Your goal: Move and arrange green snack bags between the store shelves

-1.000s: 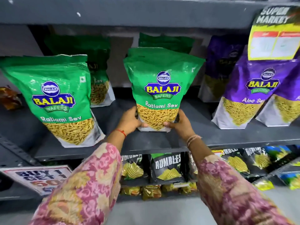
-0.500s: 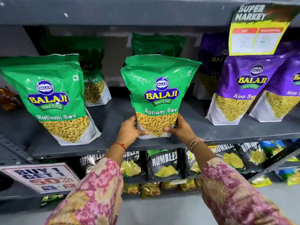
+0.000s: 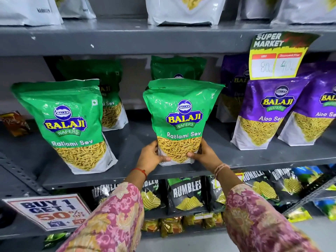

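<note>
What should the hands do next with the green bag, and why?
Probably let go gently: both hands clasp the base of the green plastic Ratlami Sev bag, which looks upright on the grey metal shelf, label forward.

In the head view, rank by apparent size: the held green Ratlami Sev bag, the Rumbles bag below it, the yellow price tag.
1. Held green Ratlami Sev bag, largest.
2. and 3. Yellow price tag and Rumbles bag: look alike; unranked, since their depths differ.

Bright, sharp ctr, wide-angle edge warp
</note>
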Tool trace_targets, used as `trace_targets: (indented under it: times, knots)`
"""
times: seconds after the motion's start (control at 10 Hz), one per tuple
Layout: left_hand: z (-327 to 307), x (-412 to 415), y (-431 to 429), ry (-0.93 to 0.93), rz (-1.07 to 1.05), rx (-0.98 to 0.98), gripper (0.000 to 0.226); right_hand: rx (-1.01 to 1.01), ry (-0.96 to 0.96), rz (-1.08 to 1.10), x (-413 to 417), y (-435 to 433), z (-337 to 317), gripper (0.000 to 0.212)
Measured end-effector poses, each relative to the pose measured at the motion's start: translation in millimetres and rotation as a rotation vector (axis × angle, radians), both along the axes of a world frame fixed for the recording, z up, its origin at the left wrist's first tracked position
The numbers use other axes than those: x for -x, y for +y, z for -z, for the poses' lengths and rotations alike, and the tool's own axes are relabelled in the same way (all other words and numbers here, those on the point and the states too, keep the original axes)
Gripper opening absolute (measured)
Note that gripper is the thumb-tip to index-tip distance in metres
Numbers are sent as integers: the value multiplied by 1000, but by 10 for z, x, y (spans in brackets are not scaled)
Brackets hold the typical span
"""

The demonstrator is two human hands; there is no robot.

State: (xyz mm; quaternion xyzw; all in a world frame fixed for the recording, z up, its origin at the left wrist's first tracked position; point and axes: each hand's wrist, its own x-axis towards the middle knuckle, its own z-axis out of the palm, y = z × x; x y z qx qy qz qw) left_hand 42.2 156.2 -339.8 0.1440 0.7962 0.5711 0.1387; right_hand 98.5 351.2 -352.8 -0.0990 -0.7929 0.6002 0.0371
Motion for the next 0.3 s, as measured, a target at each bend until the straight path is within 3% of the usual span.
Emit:
trace_targets:
  times: [0.1,0.2,0.3]
  knots:
    - [33,-15,1,20,7,24,61,12,5,0,1,-3,25,61]
    - [-34,-19,-27,1,37,98,61,69,33,7,-25,-17,-3,82]
    - [8,-141,-98,117,-78,147,72,104,79,137,-143,-88,116,106]
